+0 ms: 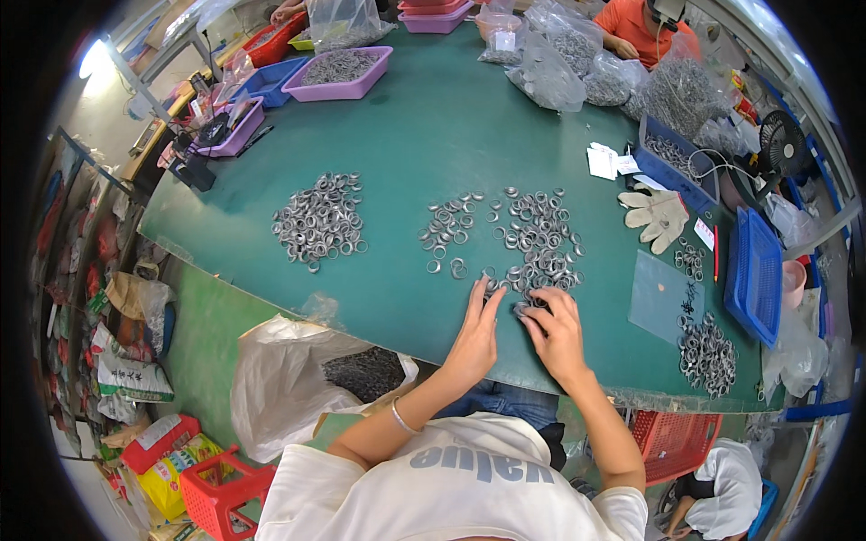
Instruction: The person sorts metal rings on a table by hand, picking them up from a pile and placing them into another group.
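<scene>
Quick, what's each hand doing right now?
Left hand: partly curled at the gray rings; any hold cannot be told.
Right hand: partly curled, also at the rings; grip cannot be told.

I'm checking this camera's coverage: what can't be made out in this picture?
In the head view:
Whether the left hand and right hand grip metal rings: fingers hide the contact.
Ring count in the left pile: overlapping, too small.
The person in orange: cut off by the top edge.

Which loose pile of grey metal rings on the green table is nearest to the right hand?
The large pile of grey metal rings beyond the right hand; its near edge reaches that hand, unlike the others.
</scene>
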Action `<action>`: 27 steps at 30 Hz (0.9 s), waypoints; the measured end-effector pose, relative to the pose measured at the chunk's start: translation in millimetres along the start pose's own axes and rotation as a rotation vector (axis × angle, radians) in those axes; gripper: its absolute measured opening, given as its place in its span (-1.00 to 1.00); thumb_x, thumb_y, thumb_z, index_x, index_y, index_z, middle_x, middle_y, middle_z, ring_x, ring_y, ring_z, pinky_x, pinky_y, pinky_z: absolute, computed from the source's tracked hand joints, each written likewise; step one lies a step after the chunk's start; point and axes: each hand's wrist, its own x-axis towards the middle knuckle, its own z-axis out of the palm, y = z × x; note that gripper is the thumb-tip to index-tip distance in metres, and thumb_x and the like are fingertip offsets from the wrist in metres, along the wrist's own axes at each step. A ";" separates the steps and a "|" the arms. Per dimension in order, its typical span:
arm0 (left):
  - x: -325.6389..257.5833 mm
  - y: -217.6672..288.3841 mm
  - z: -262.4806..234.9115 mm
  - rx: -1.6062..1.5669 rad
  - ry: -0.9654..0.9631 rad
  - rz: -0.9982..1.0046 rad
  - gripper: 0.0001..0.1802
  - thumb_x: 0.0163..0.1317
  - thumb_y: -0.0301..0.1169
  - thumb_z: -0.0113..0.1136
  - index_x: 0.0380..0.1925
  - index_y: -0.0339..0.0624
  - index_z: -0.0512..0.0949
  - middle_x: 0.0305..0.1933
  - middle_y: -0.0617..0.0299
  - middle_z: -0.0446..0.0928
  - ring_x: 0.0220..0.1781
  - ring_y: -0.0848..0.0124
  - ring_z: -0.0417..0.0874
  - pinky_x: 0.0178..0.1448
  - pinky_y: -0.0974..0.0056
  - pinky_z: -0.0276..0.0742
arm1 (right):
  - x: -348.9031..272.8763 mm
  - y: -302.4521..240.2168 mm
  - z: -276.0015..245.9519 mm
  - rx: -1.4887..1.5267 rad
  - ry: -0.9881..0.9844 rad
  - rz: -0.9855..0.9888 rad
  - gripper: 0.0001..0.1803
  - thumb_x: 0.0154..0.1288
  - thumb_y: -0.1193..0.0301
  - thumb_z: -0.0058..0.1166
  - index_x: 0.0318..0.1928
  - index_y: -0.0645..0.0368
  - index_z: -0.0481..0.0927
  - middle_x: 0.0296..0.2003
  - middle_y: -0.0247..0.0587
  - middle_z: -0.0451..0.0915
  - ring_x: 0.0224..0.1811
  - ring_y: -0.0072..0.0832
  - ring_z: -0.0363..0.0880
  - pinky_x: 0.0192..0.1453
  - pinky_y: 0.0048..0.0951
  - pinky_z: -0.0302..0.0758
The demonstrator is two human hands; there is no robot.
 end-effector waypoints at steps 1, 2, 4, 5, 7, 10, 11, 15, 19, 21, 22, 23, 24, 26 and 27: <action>1.9 3.6 0.1 -0.059 0.034 -0.003 -0.40 0.16 -0.69 0.00 0.25 -0.23 0.23 0.36 -0.15 0.10 0.40 -0.08 0.16 0.41 0.11 0.13 | 0.3 0.1 -1.9 0.038 0.020 0.043 -0.83 -0.03 0.54 0.26 -0.34 0.22 0.64 -0.17 -0.16 0.54 -0.01 -0.18 0.47 0.08 -0.21 0.38; 2.9 7.1 -3.6 -0.094 0.035 -0.006 -0.41 0.16 -0.69 0.01 0.24 -0.23 0.25 0.34 -0.13 0.14 0.38 -0.05 0.20 0.39 0.13 0.17 | 1.0 0.5 -3.5 0.091 0.065 0.087 -0.84 -0.04 0.56 0.26 -0.36 0.22 0.65 -0.25 -0.18 0.55 -0.13 -0.21 0.47 -0.03 -0.29 0.40; 5.0 16.1 -14.0 -0.173 0.032 -0.016 -0.42 0.14 -0.70 0.02 0.22 -0.23 0.29 0.31 -0.08 0.20 0.33 0.01 0.27 0.35 0.15 0.24 | 2.1 1.3 -13.7 0.126 0.104 0.193 -0.90 0.01 0.59 0.22 -0.39 0.26 0.61 -0.33 -0.16 0.55 -0.24 -0.22 0.47 -0.12 -0.30 0.40; 4.0 17.4 -15.9 -0.198 0.031 -0.027 -0.44 0.14 -0.69 0.04 0.20 -0.23 0.31 0.28 -0.06 0.23 0.31 0.04 0.31 0.31 0.17 0.29 | 2.9 3.9 -15.8 0.151 0.120 0.246 -0.92 0.03 0.60 0.20 -0.40 0.27 0.60 -0.35 -0.14 0.55 -0.26 -0.21 0.46 -0.13 -0.30 0.40; 1.8 17.7 -19.8 -0.242 0.028 -0.048 -0.46 0.12 -0.69 0.07 0.17 -0.24 0.34 0.23 -0.03 0.30 0.25 0.09 0.37 0.23 0.21 0.37 | 2.3 4.2 -15.0 0.165 0.092 0.291 -0.91 0.07 0.60 0.17 -0.36 0.30 0.56 -0.35 -0.11 0.55 -0.27 -0.19 0.47 -0.14 -0.30 0.41; -8.7 16.4 -23.9 -0.164 0.006 -0.015 -0.50 0.11 -0.68 0.12 0.11 -0.24 0.41 0.16 0.00 0.35 0.16 0.14 0.44 0.12 0.25 0.45 | 4.8 -9.3 -12.2 0.106 0.061 0.225 -0.84 0.07 0.57 0.19 -0.28 0.28 0.56 -0.32 -0.11 0.55 -0.23 -0.17 0.47 -0.12 -0.28 0.41; -11.0 15.5 -23.6 -0.131 0.005 -0.013 -0.52 0.11 -0.68 0.12 0.09 -0.23 0.43 0.15 0.01 0.36 0.14 0.14 0.45 0.10 0.25 0.45 | 6.1 -10.8 -6.7 0.057 0.070 0.207 -0.80 0.06 0.51 0.23 -0.26 0.25 0.58 -0.26 -0.14 0.54 -0.16 -0.19 0.46 -0.07 -0.27 0.38; -15.9 11.4 -26.1 -0.091 -0.022 -0.023 -0.57 0.11 -0.67 0.14 0.03 -0.21 0.47 0.08 0.03 0.40 0.07 0.16 0.48 0.02 0.26 0.48 | 12.6 -18.0 10.8 -0.238 0.016 0.194 -0.77 -0.02 0.44 0.28 -0.31 0.22 0.59 -0.24 -0.23 0.50 -0.14 -0.25 0.40 -0.05 -0.24 0.27; -16.2 11.9 -33.7 -0.114 -0.062 -0.032 -0.57 0.11 -0.66 0.15 0.03 -0.20 0.48 0.06 0.02 0.41 0.05 0.18 0.49 -0.03 0.27 0.50 | 13.1 -17.9 11.6 -0.266 0.058 0.204 -0.85 -0.04 0.51 0.26 -0.41 0.20 0.57 -0.26 -0.25 0.49 -0.18 -0.28 0.40 -0.08 -0.24 0.25; -17.5 11.4 -34.5 -0.161 -0.088 -0.039 -0.56 0.13 -0.68 0.13 0.06 -0.24 0.45 0.07 0.02 0.41 0.04 0.20 0.50 -0.03 0.26 0.51 | 13.4 -21.3 9.0 -0.272 0.062 0.230 -0.86 -0.03 0.53 0.25 -0.40 0.19 0.56 -0.24 -0.25 0.50 -0.18 -0.27 0.41 -0.08 -0.25 0.25; -18.4 11.6 -34.9 -0.183 -0.101 -0.041 -0.56 0.14 -0.68 0.11 0.07 -0.27 0.44 0.08 0.02 0.41 0.04 0.21 0.50 -0.03 0.25 0.51 | 12.8 -23.7 6.2 -0.163 0.078 0.250 -0.86 -0.03 0.54 0.24 -0.40 0.19 0.56 -0.23 -0.24 0.51 -0.17 -0.27 0.41 -0.08 -0.25 0.26; -19.2 13.5 -33.0 -0.413 -0.112 -0.133 -0.58 0.19 -0.65 0.08 0.09 -0.28 0.42 0.08 0.02 0.41 0.04 0.24 0.50 -0.03 0.25 0.51 | 10.6 -26.6 2.6 -0.054 0.095 0.270 -0.86 -0.02 0.54 0.24 -0.40 0.19 0.56 -0.23 -0.24 0.51 -0.17 -0.26 0.42 -0.07 -0.24 0.28; -20.0 16.4 -29.8 -0.639 -0.118 -0.227 -0.60 0.23 -0.62 0.05 0.10 -0.30 0.40 0.09 0.02 0.41 0.05 0.26 0.50 -0.02 0.25 0.51 | 8.8 -29.8 -0.6 0.059 0.110 0.285 -0.86 -0.02 0.55 0.23 -0.39 0.19 0.56 -0.22 -0.23 0.51 -0.17 -0.25 0.42 -0.07 -0.24 0.29; -20.3 17.8 -28.8 -1.106 -0.165 -0.456 -0.64 0.32 -0.55 -0.02 0.13 -0.32 0.38 0.06 0.03 0.42 0.01 0.31 0.51 -0.04 0.27 0.52 | 0.9 -37.9 -8.0 0.145 0.036 0.153 -0.85 -0.01 0.55 0.22 -0.37 0.20 0.56 -0.24 -0.21 0.51 -0.16 -0.23 0.44 -0.06 -0.23 0.32; -19.0 17.7 -29.1 -1.346 -0.214 -0.591 -0.65 0.37 -0.51 -0.06 0.14 -0.33 0.37 0.04 0.03 0.44 -0.03 0.33 0.53 -0.05 0.28 0.52 | -1.8 -42.6 -12.9 0.184 0.002 0.089 -0.85 -0.01 0.55 0.22 -0.36 0.20 0.56 -0.24 -0.20 0.51 -0.15 -0.21 0.44 -0.06 -0.22 0.33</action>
